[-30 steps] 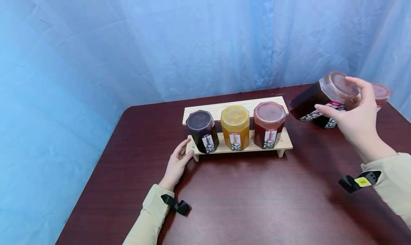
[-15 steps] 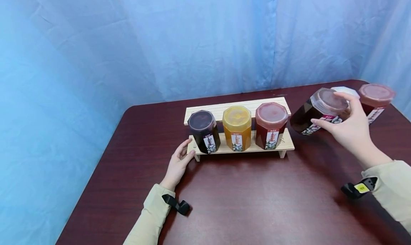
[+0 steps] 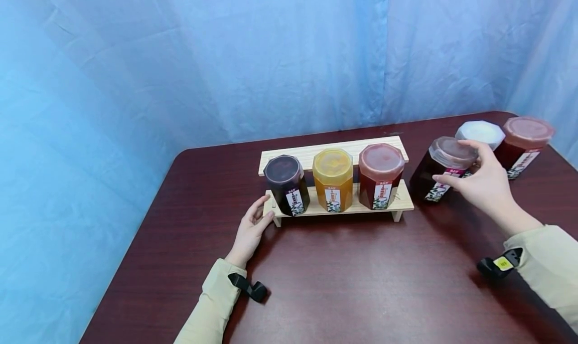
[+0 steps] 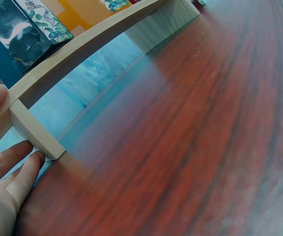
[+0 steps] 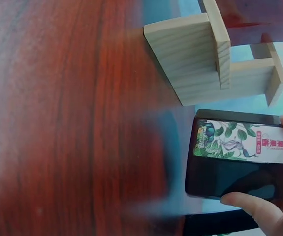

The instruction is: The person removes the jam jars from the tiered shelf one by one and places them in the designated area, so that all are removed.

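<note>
My right hand (image 3: 489, 186) holds a dark octagonal jar (image 3: 424, 176) by its upper part, thumb on the near side and fingers round the lid, just right of the wooden rack (image 3: 298, 152). In the right wrist view the jar's (image 5: 235, 177) white label with leaves and red characters faces the camera, and its base is close over the table. My left hand (image 3: 247, 231) grips the rack's left end, with fingertips at the end leg (image 4: 37, 130) in the left wrist view. Along the front step stand a dark purple jar (image 3: 282, 186), a yellow jar (image 3: 332, 176) and a red jar (image 3: 380, 176).
Behind the right hand stand a white-lidded jar (image 3: 480, 132), partly hidden, and another red jar (image 3: 524, 141). The dark red wooden table (image 3: 343, 284) ends at a pale blue curtain (image 3: 289, 63) at the back and left.
The dark jar in my right hand has come down toward the table and tilted more upright, uncovering the white lid behind it. My left hand keeps its place on the rack.
</note>
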{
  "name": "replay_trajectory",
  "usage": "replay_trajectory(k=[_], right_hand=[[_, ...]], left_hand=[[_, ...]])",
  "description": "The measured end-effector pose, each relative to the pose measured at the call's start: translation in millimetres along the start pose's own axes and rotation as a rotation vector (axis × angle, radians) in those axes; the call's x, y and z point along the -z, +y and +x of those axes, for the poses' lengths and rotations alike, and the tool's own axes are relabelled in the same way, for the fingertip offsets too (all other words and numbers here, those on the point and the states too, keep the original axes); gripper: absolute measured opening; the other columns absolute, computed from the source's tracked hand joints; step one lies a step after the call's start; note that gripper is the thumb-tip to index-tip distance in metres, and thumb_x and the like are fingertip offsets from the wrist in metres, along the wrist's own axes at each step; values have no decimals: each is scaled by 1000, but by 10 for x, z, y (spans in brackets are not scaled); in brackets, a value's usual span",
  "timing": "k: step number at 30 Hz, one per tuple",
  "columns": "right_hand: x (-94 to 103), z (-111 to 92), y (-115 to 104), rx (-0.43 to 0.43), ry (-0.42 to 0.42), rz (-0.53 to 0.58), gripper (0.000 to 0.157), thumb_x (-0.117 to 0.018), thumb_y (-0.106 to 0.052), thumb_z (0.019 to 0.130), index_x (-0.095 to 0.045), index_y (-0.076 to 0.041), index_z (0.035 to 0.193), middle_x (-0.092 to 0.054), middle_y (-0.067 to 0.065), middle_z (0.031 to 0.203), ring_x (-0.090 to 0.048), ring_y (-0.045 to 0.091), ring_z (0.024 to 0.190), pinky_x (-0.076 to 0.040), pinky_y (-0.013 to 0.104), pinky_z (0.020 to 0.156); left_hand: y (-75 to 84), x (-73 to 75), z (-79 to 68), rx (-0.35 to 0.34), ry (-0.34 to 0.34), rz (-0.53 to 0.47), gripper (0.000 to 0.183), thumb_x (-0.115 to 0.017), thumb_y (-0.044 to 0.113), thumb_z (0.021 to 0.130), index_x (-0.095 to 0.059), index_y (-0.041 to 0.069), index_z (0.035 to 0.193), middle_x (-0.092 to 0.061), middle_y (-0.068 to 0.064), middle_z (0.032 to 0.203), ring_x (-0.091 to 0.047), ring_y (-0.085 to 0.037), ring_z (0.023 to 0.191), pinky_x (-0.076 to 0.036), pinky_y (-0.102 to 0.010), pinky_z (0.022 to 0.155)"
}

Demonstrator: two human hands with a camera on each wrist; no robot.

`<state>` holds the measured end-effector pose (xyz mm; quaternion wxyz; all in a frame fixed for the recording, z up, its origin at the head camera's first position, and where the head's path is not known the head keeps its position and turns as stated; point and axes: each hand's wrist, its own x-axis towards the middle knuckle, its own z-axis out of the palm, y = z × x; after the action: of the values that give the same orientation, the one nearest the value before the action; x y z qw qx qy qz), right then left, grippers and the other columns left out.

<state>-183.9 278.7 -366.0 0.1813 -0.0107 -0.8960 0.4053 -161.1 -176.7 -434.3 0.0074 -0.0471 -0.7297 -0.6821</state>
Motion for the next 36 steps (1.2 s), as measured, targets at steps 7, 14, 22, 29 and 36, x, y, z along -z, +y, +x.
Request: replay_trajectory(k=[7, 14, 22, 29, 36], right_hand=[[-53, -2, -16, -24, -30, -44, 85, -81, -23, 73, -34, -5, 142, -50, 26, 123, -48, -2, 83, -32, 15, 65], [-115, -9, -70, 44, -69, -65, 88, -83, -21, 72, -32, -6, 144, -47, 31, 129, -47, 46, 109, -40, 41, 81], [-41, -7, -91, 107, -138, -154, 86, -79, -24, 76, -32, -2, 143, -47, 34, 125, -49, 49, 102, -38, 61, 81], [-22, -66, -102, 204, -62, -232, 74, -79, -14, 73, -43, 1, 136, -50, 33, 111, -46, 45, 98, -37, 60, 76], [-22, -66, -128, 218, -40, -282, 71, -80, -11, 73, -46, -1, 135, -53, 32, 100, -51, 43, 92, -38, 59, 69]], left_hand=[[-7, 0, 10, -8, -4, 4, 48, -56, 4, 94, -43, 5, 140, -48, -21, 138, -56, 1, 103, -44, -16, 89], [-2, 6, 6, 7, -1, 5, 48, -56, 5, 94, -43, 6, 140, -51, -24, 133, -58, -1, 102, -44, -17, 89], [8, 6, 1, 14, -2, 5, 48, -56, 6, 94, -43, 6, 140, -52, -25, 132, -58, -1, 101, -44, -16, 89], [-2, 9, 7, 13, -3, 8, 48, -56, 5, 94, -42, 6, 140, -52, -24, 133, -57, -1, 102, -44, -16, 89], [-4, 6, 2, 12, 0, 14, 48, -56, 6, 94, -43, 7, 140, -54, -25, 129, -58, -1, 98, -44, -16, 88]])
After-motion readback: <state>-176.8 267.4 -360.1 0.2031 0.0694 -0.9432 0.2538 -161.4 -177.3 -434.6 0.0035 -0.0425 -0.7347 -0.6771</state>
